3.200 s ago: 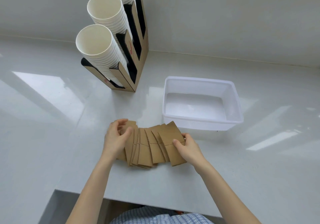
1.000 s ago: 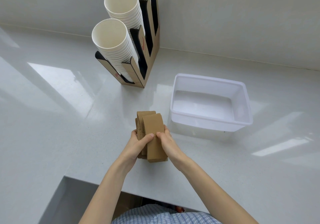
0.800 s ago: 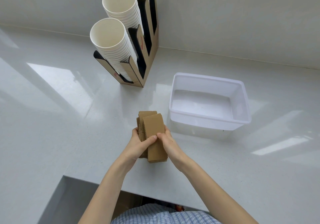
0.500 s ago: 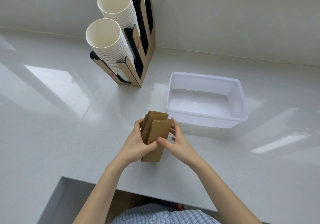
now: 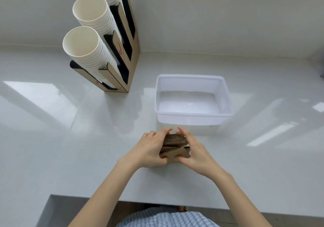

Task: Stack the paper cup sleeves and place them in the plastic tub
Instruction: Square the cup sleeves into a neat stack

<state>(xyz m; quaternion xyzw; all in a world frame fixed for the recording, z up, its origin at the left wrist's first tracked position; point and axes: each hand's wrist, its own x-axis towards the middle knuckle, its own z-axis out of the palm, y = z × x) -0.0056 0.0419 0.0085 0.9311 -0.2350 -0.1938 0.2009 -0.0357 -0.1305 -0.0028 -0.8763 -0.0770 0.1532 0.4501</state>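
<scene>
A bundle of brown corrugated paper cup sleeves [image 5: 175, 143] stands on edge on the white counter, pressed between both hands. My left hand [image 5: 149, 149] grips its left side and my right hand [image 5: 194, 152] grips its right side, fingertips nearly meeting over the top. The sleeves' lower part is hidden by my hands. The translucent white plastic tub [image 5: 192, 117] sits just behind the bundle, with nothing inside it.
A cardboard cup dispenser [image 5: 122, 51] holding tilted stacks of white paper cups [image 5: 87, 51] stands at the back left. The counter's front edge [image 5: 122, 198] runs below my forearms. A wall rises behind the counter.
The fanned-out sleeves were gathered into one bundle, then tipped from leaning flat to standing on edge. Both hands closed around it and it moved slightly toward the tub.
</scene>
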